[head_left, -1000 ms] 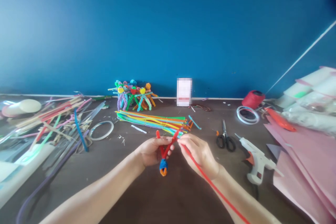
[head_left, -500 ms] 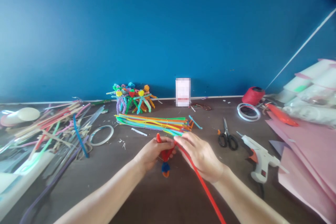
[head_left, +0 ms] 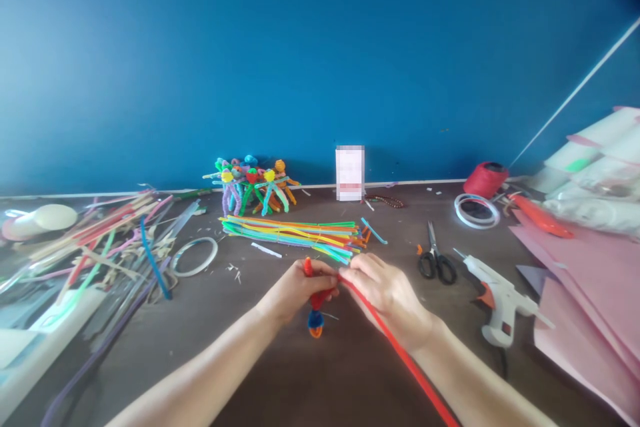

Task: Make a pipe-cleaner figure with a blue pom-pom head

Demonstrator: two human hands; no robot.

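Dark tabletop (head_left: 270,390), red stems (head_left: 407,359) in both hands (head_left: 387,293), blue-orange end (head_left: 315,318) just below

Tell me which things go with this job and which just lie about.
In the job:
- red strip, in right hand
- red-blue-orange piece, in left hand
- bundle of strips, probably

Seemingly just lying about:
- glue gun
- red spool
- beaded string

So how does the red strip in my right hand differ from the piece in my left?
The red strip runs long past your right hand; the piece in your left hand is short. The strip looks all red; the piece also has blue and orange at its lower end. Both show red.
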